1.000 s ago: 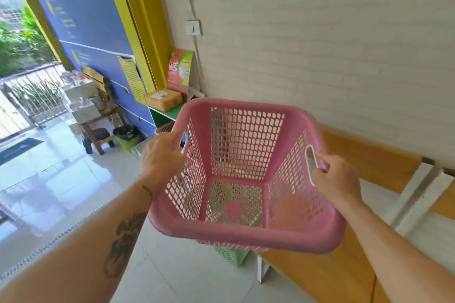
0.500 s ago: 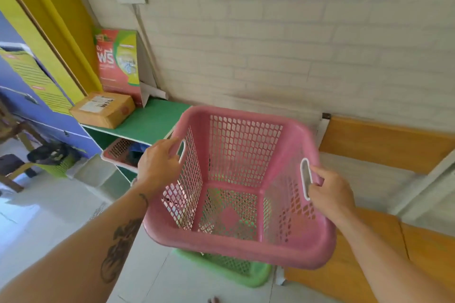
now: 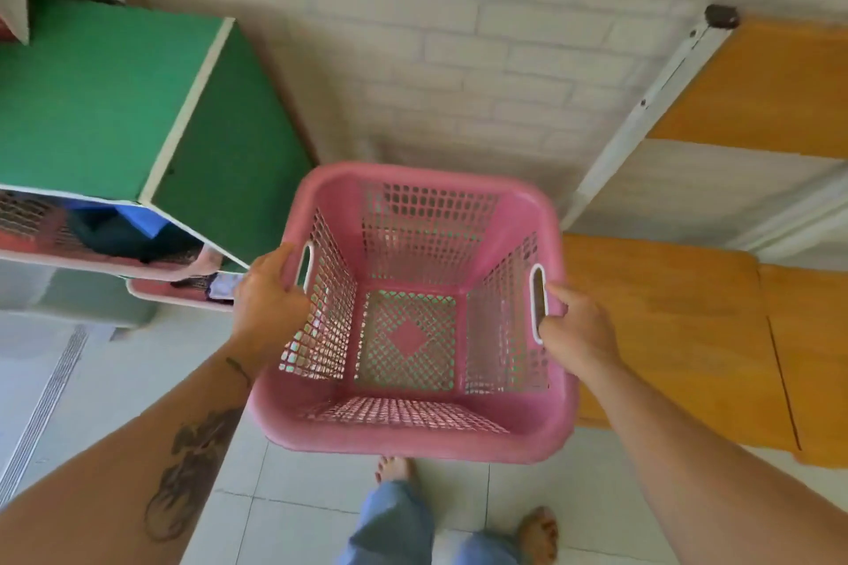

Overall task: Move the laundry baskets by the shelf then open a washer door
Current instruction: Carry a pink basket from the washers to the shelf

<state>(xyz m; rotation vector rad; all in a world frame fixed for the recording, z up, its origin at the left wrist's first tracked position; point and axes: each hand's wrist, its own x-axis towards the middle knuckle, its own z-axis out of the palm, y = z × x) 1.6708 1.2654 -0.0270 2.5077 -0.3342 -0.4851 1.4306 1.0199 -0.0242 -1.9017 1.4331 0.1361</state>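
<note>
Pink basket (image 3: 413,445): upright beside green shelf (image 3: 92,106); green visible through mesh.
Left hand (image 3: 270,298): fingers curled round left handle.
Right hand (image 3: 578,326): fingers hooked through right handle.
Shelf basket (image 3: 92,259): blue and dark cloth inside.

The left hand (image 3: 268,303) and right hand (image 3: 580,326) are bare, as are both forearms. The left forearm (image 3: 114,473) carries a large dark tattoo (image 3: 192,468) of curling shapes and a small dark mark (image 3: 238,369) near the wrist. Faded blue jeans (image 3: 394,523) end above bare feet (image 3: 392,468).
</note>
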